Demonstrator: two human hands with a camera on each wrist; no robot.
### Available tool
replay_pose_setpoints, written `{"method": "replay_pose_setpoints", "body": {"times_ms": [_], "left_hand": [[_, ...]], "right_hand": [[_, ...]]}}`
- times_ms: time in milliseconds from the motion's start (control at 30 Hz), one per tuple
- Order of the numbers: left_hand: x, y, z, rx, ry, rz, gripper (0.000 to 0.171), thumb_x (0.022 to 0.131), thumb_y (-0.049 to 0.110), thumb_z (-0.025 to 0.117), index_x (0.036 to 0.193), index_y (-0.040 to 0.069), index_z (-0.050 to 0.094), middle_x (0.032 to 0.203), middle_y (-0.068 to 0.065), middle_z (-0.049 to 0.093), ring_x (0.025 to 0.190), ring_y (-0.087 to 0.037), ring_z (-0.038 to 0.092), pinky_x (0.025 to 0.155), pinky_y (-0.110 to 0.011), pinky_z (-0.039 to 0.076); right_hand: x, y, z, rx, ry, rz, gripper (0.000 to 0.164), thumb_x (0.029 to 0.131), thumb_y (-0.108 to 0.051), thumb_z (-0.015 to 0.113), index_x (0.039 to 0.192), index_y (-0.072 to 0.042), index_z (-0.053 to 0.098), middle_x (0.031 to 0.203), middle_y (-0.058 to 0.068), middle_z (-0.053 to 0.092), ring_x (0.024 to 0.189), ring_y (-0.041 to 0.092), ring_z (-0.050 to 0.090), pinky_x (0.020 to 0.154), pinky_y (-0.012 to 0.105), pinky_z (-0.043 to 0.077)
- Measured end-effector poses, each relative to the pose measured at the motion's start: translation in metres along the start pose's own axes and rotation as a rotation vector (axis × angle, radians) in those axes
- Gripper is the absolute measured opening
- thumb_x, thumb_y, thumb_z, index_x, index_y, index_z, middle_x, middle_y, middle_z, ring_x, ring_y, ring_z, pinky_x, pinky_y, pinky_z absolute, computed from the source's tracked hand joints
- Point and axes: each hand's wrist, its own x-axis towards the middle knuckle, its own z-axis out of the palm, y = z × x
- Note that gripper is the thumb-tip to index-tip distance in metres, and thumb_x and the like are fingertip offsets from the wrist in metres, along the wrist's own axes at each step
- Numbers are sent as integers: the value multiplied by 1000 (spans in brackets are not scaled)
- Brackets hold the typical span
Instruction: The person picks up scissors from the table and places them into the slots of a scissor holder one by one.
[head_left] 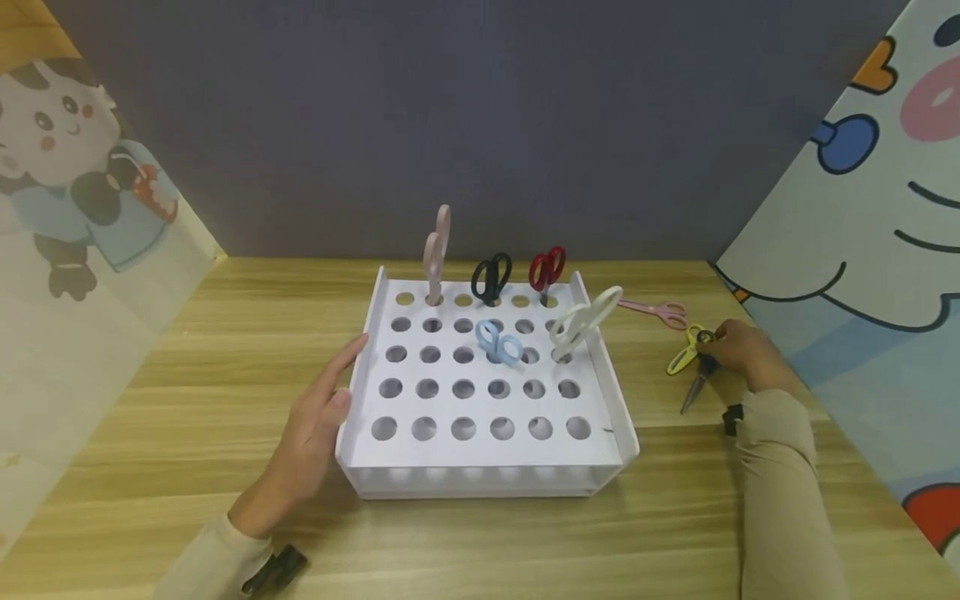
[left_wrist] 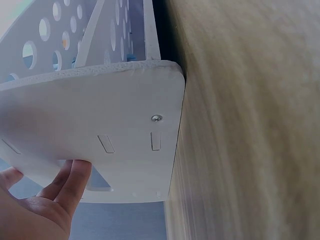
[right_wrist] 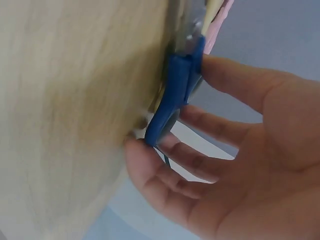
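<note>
Blue-handled scissors (right_wrist: 172, 90) lie low over the tabletop at the right, their blades pointing toward the front in the head view. My right hand (head_left: 753, 354) holds them by the handle loops, fingers curled around. Yellow scissors (head_left: 681, 362) lie right beside them, and pink scissors (head_left: 666, 314) a little behind. A white rack (head_left: 480, 452) with rows of round holes stands in the middle. Against its left side panel rests my left hand (head_left: 306, 429); the left wrist view shows its fingertips at the panel's cut-out (left_wrist: 100, 182), fingers mostly straight.
Several scissors stand handles-up in the rack: pale pink (head_left: 433, 260), black (head_left: 491, 281) and red (head_left: 546, 271) in the back row, light blue (head_left: 495, 346) and white (head_left: 576, 329) further forward. A grey panel (head_left: 465, 125) rises behind the wooden table (head_left: 225, 358); patterned walls flank it.
</note>
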Motion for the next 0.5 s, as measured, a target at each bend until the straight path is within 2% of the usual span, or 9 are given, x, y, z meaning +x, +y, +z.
{"method": "replay_pose_setpoints", "body": {"times_ms": [133,400,500], "left_hand": [[0,0,0,4,1,7,53,103,8,34,155,16,37,155,-6,42,139,-18,42,114,-22,29],[0,2,-1,12,1,-4,53,103,8,35,155,17,36,156,-3,41,140,-18,40,114,-21,28],[1,2,-1,12,1,-1,53,103,8,35,155,16,37,156,-3,41,141,-18,40,115,-21,27]], "right_hand": [[0,2,2,18,13,10,62,97,-34,57,124,21,44,116,43,51,90,48,58,69,49,51],[1,2,3,53,44,3,62,97,-35,58,126,18,45,116,43,52,79,38,62,62,43,53],[2,3,3,44,60,-15,62,96,-34,59,124,20,46,114,43,54,82,42,62,68,47,54]]}}
